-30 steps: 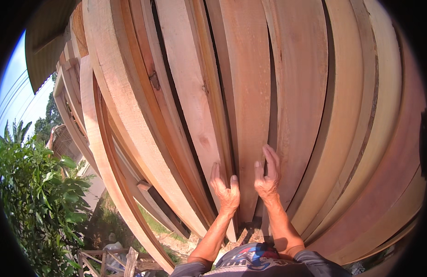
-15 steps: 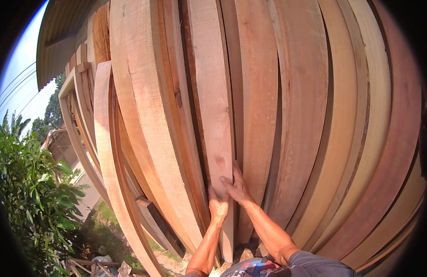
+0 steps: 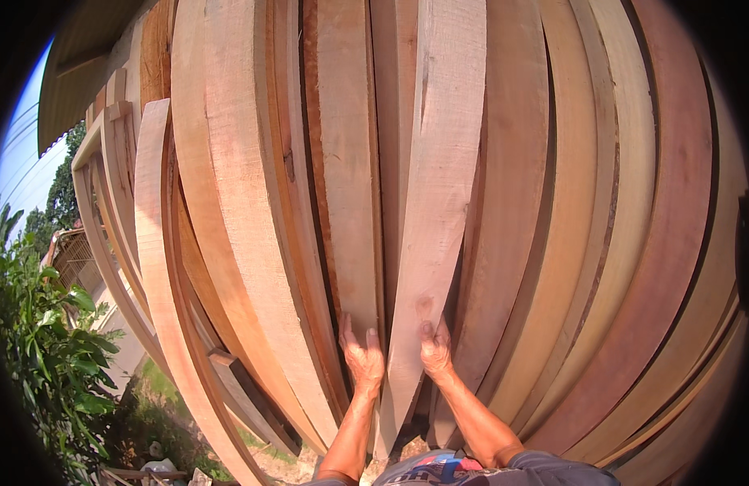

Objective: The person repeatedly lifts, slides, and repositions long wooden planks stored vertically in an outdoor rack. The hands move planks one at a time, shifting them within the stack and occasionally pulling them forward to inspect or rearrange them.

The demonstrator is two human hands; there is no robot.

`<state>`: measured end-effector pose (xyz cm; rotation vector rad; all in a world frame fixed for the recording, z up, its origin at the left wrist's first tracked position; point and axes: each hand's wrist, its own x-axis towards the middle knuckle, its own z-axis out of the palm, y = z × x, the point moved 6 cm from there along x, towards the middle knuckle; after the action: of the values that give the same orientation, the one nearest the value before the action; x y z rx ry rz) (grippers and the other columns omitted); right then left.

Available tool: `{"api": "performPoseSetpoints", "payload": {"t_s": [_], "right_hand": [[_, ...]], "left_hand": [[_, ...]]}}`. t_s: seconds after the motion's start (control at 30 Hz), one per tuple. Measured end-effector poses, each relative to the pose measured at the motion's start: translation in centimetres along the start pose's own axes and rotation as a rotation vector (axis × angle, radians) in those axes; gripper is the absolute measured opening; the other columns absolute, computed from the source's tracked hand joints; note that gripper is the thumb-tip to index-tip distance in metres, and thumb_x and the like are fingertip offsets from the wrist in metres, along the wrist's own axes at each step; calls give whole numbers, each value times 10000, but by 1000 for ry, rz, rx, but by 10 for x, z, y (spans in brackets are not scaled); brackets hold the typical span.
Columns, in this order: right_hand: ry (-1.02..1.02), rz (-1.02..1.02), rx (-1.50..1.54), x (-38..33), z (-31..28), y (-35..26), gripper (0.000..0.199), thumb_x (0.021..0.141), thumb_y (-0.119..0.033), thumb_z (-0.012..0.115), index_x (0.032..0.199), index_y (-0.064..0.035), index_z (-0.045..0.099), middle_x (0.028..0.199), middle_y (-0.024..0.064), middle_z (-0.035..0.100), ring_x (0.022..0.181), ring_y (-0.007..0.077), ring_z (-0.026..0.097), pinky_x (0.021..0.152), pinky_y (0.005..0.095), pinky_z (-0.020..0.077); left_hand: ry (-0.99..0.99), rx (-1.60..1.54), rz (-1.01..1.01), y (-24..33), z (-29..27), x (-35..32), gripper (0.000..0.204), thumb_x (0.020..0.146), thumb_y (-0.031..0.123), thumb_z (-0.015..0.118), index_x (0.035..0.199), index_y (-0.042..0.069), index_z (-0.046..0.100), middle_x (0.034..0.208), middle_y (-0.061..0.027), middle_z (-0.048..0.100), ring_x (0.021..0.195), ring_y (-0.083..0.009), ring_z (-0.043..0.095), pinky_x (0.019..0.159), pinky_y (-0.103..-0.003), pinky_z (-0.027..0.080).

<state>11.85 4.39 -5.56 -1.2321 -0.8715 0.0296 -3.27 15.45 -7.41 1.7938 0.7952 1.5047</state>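
Observation:
A long pale plank (image 3: 439,186) leans at a slant, its upper end tipped to the right across the boards behind it. My right hand (image 3: 436,352) is closed on its right edge near the lower end, thumb on the front face and fingers partly hidden behind the edge. Just left of that plank, my left hand (image 3: 363,360) is up against the lower part of a brownish board (image 3: 348,202). Its thumb and fingers are apart, with the fingertips by the board's left edge. Whether this hand presses on the board I cannot tell.
Several tall boards (image 3: 589,202) stand side by side to the right. More planks (image 3: 237,186) lean on the left, with a short wooden block (image 3: 253,397) low among them. A leafy bush (image 3: 46,340) and grassy ground (image 3: 160,397) lie at the far left.
The pale plank has swung to the right, most at its upper end. My right hand stays on its right edge; my left hand has come off it onto the board at its left.

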Motion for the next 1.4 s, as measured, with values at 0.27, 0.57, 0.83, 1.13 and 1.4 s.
{"api": "performPoseSetpoints", "payload": {"t_s": [0.27,0.57,0.83,1.13,1.4], "right_hand": [[168,-42,37,-14,-51,-54,736,981,-590,605,1335,54,553,1226,160,656,1127,262,614,993,383,463],[277,-118,-76,3,-106,-114,699,999,-569,594,1339,41,563,1217,158,656,1115,247,614,973,381,472],[286,-59,-277,-13,-116,-58,786,966,-669,561,1333,25,559,1161,198,670,1080,319,646,929,435,508],[294,28,-340,7,-133,-19,793,974,-716,486,1262,20,553,1066,217,673,994,341,660,866,448,514],[355,-39,-351,26,-156,-11,731,997,-673,479,1194,25,569,1003,226,676,935,346,657,844,435,498]], "left_hand": [[-104,347,79,9,22,29,1097,819,328,832,1618,16,148,1650,-319,146,1515,-486,189,1227,-567,202],[-127,515,-20,-10,33,28,1165,803,234,850,1631,53,52,1649,-331,77,1483,-520,209,1200,-565,251],[-102,626,72,-16,33,29,1081,848,203,788,1640,93,60,1621,-357,142,1393,-546,331,1134,-589,330],[-143,640,40,-22,38,29,1093,875,179,763,1642,123,-15,1618,-364,104,1387,-553,320,1144,-595,328],[-166,669,14,-19,42,29,1082,885,161,740,1630,76,-40,1585,-416,84,1366,-591,310,1128,-611,342]]}}
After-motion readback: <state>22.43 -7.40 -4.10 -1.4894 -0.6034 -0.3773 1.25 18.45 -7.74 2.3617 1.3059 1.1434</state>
